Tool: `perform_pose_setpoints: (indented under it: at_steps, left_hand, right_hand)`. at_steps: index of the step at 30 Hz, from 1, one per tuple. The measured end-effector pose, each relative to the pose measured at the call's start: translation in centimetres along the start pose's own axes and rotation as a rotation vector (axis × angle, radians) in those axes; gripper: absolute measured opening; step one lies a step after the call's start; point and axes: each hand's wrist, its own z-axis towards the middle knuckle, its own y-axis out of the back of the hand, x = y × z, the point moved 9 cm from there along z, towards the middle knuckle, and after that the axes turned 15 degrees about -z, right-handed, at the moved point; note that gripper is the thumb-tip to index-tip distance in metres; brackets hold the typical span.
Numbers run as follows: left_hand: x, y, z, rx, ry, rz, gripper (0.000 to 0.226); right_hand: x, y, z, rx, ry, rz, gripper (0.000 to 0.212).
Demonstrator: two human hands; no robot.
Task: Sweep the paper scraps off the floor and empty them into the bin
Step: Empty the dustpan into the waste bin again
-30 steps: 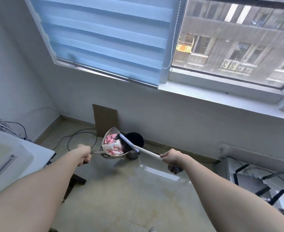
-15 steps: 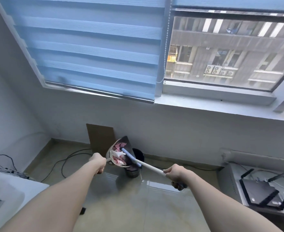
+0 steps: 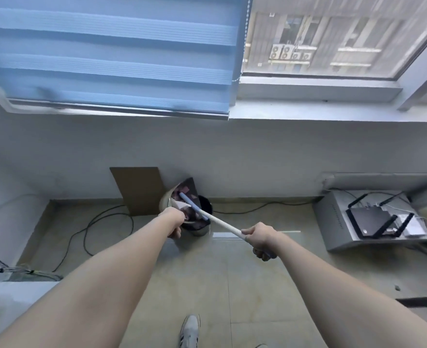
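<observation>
My left hand [image 3: 174, 221] grips the handle of a grey dustpan [image 3: 168, 198], which is tipped steeply over the small black bin [image 3: 205, 205] by the wall. Pink and white paper scraps [image 3: 184, 190] lie in the tilted pan, sliding toward the bin's mouth. My right hand [image 3: 258, 241] grips the white handle of a broom [image 3: 222, 223]; its blue head end reaches into the pan among the scraps. The bin's lower part is hidden behind my left hand and the pan.
A brown cardboard sheet [image 3: 139, 189] leans on the wall left of the bin. Black cables [image 3: 91, 229] loop over the tiled floor at left. A grey metal box [image 3: 343, 222] with a black router [image 3: 373, 221] stands at right. My shoe [image 3: 189, 329] is below.
The dustpan has been moved over the bin and tipped up steeply, with the scraps sliding down. Both hands moved forward toward the wall; the view dropped toward the floor.
</observation>
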Motion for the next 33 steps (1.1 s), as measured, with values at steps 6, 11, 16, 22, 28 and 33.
perform_pose_setpoints:
  at_steps: [6, 11, 16, 22, 28, 33]
  left_hand:
    - [3.0, -1.5, 0.9, 0.252, 0.234, -0.506, 0.019]
    - [5.7, -3.0, 2.9, 0.245, 0.321, -0.703, 0.03]
    - [6.6, -3.7, 3.2, 0.264, 0.316, -0.64, 0.019]
    - [7.2, -4.2, 2.3, 0.275, 0.301, -0.515, 0.024]
    - [6.9, -5.3, 0.7, 0.294, 0.264, -0.473, 0.031]
    - [6.7, -5.0, 0.1, 0.298, 0.246, -0.487, 0.031]
  right_hand:
    - [-0.6, -1.3, -0.5, 0.026, -0.021, 0.035, 0.051]
    - [-2.7, -1.6, -1.8, 0.044, -0.049, 0.055, 0.049]
    - [-4.0, -0.2, -2.0, 0.038, -0.065, 0.071, 0.051]
    - [-4.9, 2.6, -3.1, -0.026, -0.064, 0.021, 0.044]
    - [-6.5, 4.0, -4.7, -0.085, -0.066, 0.024, 0.045]
    - [-6.5, 4.1, -5.6, -0.103, -0.04, 0.011, 0.047]
